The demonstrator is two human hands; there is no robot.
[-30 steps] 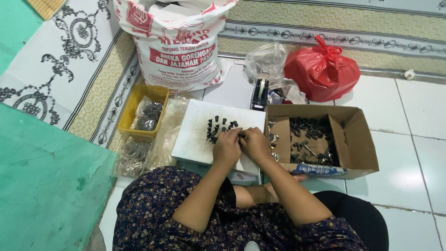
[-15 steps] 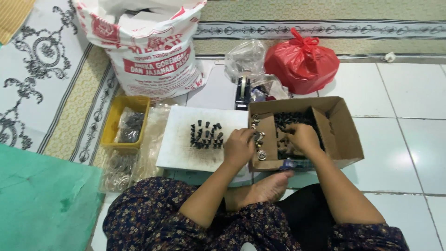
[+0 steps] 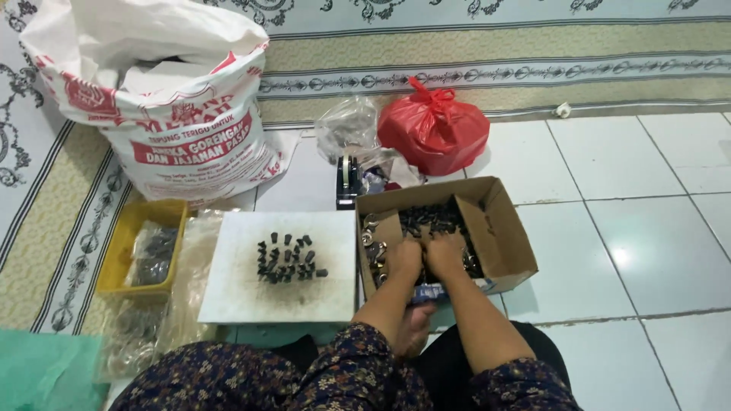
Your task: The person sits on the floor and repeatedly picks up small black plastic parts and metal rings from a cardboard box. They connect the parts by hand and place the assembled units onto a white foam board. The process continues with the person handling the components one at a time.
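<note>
1. White floor tiles [image 3: 655, 221] are under me, and a patterned mat [image 3: 495, 61] lies past them.
2. My left hand [image 3: 403, 259] is down in the cardboard box [image 3: 502, 236]. Its fingers are curled into the little dark pieces [image 3: 434, 219], but I cannot tell if they are pinching one.
3. My right hand [image 3: 446, 256] is in the box too, just beside the left one. Those fingers are bent as well, and what they hold is hidden.
4. A second ago both hands were over at the white board [image 3: 228, 297], by the small parts standing there. Half a second ago the right hand was already in the box and the left was at its edge. Now both are digging in it, so I think I am getting more pieces.
5. Shiny silver rings [image 3: 371, 242] lie along the left side of the box, near my left hand.
6. Some small black parts [image 3: 286, 259] stand in a bunch on the white board, left of the box.
7. A yellow tray [image 3: 122, 251] with a clear bag sits further left.
8. A big white sack [image 3: 167, 106], a red bag [image 3: 432, 129] and a tape holder [image 3: 347, 181] are behind it all.
</note>
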